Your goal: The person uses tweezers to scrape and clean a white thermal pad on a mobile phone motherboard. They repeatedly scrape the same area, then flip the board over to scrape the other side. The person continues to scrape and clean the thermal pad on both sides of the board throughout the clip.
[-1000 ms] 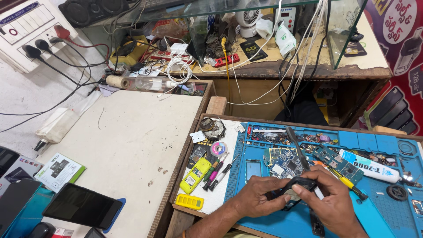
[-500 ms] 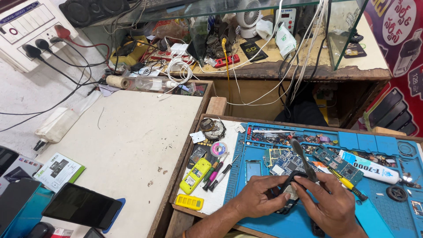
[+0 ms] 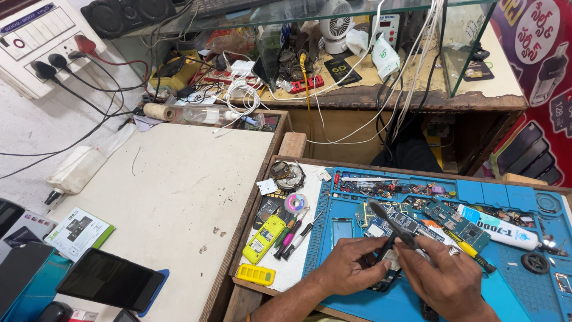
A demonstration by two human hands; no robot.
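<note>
From the head view, the person's left hand [image 3: 351,268] is gripping a small dark phone part [image 3: 387,271], its fingers curled around it just above the blue mat [image 3: 524,292]. The right hand [image 3: 444,277] is meeting it there, fingers clenched on a black brush [image 3: 390,220] whose handle is slanting up and left. A yellow phone [image 3: 265,238] and screwdrivers [image 3: 292,232] are lying just left of the mat, on the worktop [image 3: 167,191].
</note>
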